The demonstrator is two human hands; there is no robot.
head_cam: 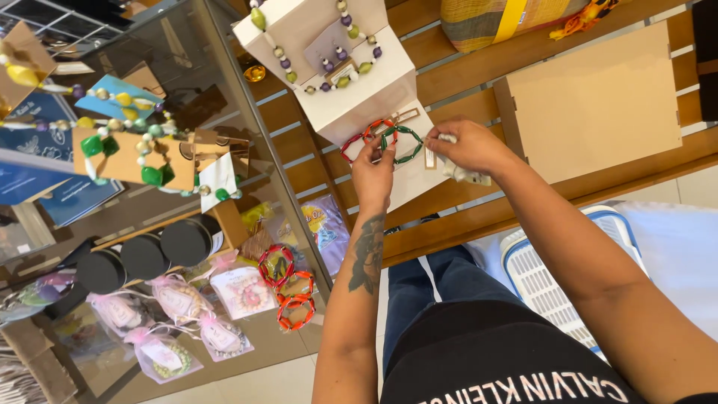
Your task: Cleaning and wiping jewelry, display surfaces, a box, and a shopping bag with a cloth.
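A white stepped display stand [351, 105] sits on a wooden slatted surface and carries a beaded necklace [329, 81] of green and purple beads. On its lower step lie a red bracelet [351, 147], an orange bracelet [379, 126] and a green bracelet [409, 144]. My left hand [374, 170], on a tattooed forearm, pinches the red and orange bracelets with its fingertips. My right hand [470, 146] is at the green bracelet's right end and grips a crumpled white cloth [465, 175] that hangs below the fingers.
A glass cabinet [224, 90] on the left holds beaded necklaces on cards, black round boxes [146, 256], bagged bracelets and loose red bracelets [288, 288]. A cardboard sheet [594, 97] and a woven bag [501, 19] lie on the wooden slats. A white plastic basket [546, 280] stands by my legs.
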